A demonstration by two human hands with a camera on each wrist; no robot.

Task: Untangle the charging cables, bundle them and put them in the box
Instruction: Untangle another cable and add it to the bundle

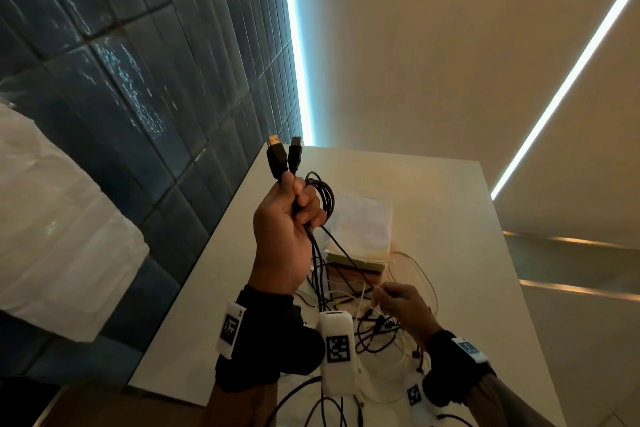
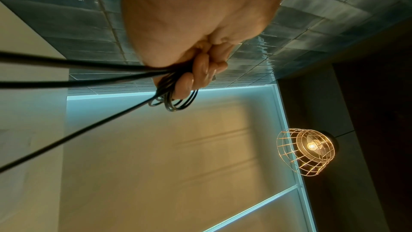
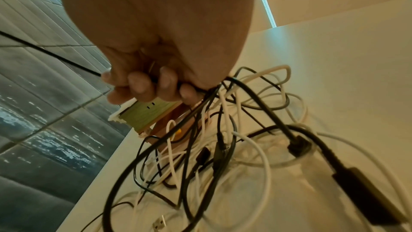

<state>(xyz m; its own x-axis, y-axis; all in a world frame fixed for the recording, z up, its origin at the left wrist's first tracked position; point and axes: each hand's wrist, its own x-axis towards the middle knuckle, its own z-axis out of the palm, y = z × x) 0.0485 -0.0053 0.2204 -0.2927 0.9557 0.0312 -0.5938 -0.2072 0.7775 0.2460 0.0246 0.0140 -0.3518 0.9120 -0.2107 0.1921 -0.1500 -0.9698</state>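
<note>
My left hand [image 1: 294, 208] is raised above the table and grips a coil of black cable [image 1: 323, 198], whose two plugs [image 1: 278, 156] stick up out of the fist. In the left wrist view its curled fingers [image 2: 200, 71] close round the cable loops [image 2: 176, 102]. One black strand [image 1: 346, 260] runs down from the coil to my right hand [image 1: 384, 293], which pinches it low over the table; its fingers [image 3: 142, 85] are curled round it. Beneath lies a tangle of black and white cables [image 3: 223, 147]. The box [image 1: 356, 265] stands just behind the tangle.
The white table [image 1: 467, 218] runs along a dark blue tiled wall [image 1: 138, 97] on the left. A white sheet [image 1: 363, 218] covers the box top. A loose USB plug [image 3: 159, 225] lies near the table's front. A caged lamp [image 2: 307, 151] hangs overhead.
</note>
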